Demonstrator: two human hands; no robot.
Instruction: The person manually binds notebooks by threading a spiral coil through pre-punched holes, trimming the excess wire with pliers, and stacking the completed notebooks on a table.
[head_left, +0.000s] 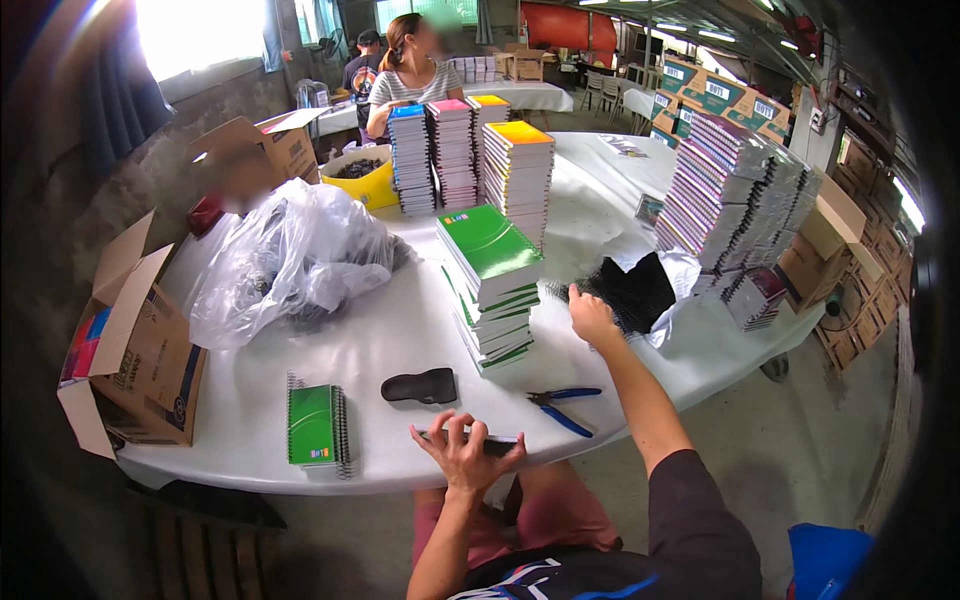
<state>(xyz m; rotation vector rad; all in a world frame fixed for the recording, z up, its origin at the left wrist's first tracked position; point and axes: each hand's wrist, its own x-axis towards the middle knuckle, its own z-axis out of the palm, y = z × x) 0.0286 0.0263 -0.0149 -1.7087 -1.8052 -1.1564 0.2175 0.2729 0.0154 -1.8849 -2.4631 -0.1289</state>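
The left hand (468, 447) is at the near edge of the bench (250, 380), its grip clamped on a thin pad (500, 443) that shows nearly edge-on, fingers over the top and thumb at the right end. The right hand (592, 318) is stretched forward to the left side of a heap of black coils (640, 292), which lies on a white wrap (683, 275); its index finger points toward the loose ends there, and whether this grip is together on a coil or apart I cannot tell. Between the two hands, near the bench edge, lie pliers (566, 408) with blue handles, spread open, and to the left of them a flat black piece (420, 386). Further left a green notebook (312, 425) lies flat, a dark spiral along its right side. Beyond the black piece stands the green stack (490, 245), its lower books set unevenly, and behind that the yellow stack (520, 175), the pink stack (452, 155) and the blue stack (411, 160). A clear bag (295, 255) with dark contents slumps to the left, near a yellow tub (365, 192) and an open carton (150, 360). On the right rises a tall pile of spiral-bound books (725, 200)
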